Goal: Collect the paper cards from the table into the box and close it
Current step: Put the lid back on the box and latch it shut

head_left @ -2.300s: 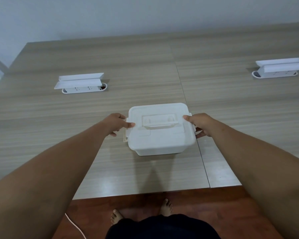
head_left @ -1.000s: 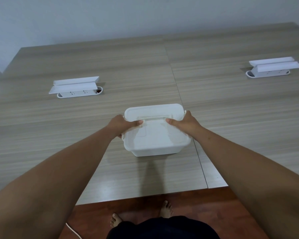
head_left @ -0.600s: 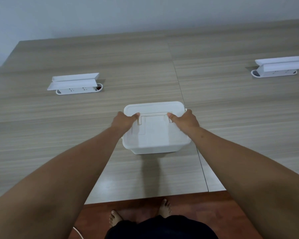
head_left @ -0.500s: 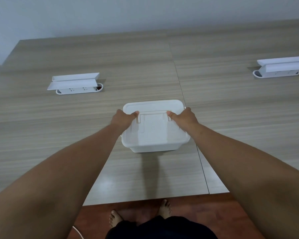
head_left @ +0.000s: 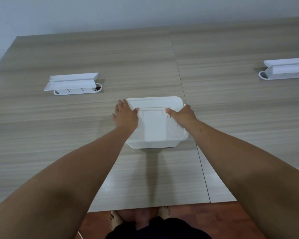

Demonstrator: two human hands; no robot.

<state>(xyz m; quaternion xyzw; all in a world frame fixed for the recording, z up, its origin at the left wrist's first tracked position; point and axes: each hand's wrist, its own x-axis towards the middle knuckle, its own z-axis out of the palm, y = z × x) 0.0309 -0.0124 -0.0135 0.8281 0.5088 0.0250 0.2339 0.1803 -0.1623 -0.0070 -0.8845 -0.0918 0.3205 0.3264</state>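
Head view shows the white box (head_left: 155, 125), lid on, standing on the wood-grain tabletop (head_left: 59, 135) near its front edge. Left hand (head_left: 125, 114) lies flat and spread on the lid's left side; right hand (head_left: 183, 114) presses the right side, its grip around nothing.

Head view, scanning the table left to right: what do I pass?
Left socket unit → left hand → box → right hand → right socket unit. Both hands rest on the box lid.
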